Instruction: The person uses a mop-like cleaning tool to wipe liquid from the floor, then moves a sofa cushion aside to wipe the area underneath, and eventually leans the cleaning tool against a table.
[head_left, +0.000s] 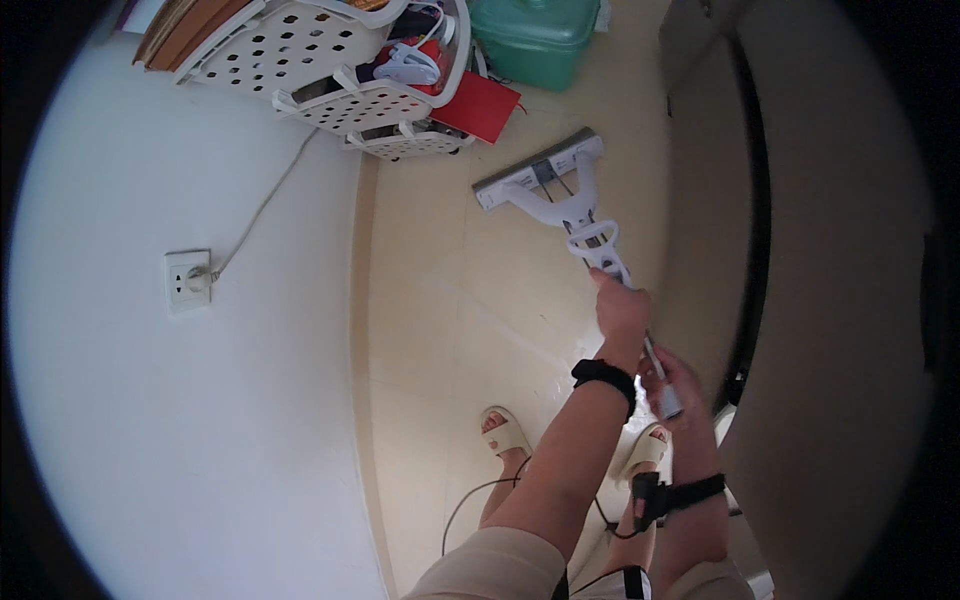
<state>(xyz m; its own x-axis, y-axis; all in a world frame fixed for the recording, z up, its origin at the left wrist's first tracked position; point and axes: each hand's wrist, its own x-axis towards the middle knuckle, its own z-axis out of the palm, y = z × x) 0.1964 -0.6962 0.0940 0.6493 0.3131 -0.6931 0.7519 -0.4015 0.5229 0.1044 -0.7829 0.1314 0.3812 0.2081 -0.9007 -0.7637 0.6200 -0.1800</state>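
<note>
A white sponge mop (565,207) with a wide grey head slants across the tiled floor, its head toward the far side. My left hand (622,308) is closed round its handle, just behind the white lever loop. Lower down, near the handle's light-coloured end, my right hand (680,385) is wrapped round the pole. Part of the right hand's grip is hidden behind the handle and my left forearm. The mop head appears to rest on the floor, apart from the baskets.
A white perforated basket rack (400,112) with assorted items stands at the far left, a red flat item (478,106) sticking out. Beyond is a green lidded bin (535,40). A wall socket (188,281) has a plugged cord. A dark panel (840,300) borders the right.
</note>
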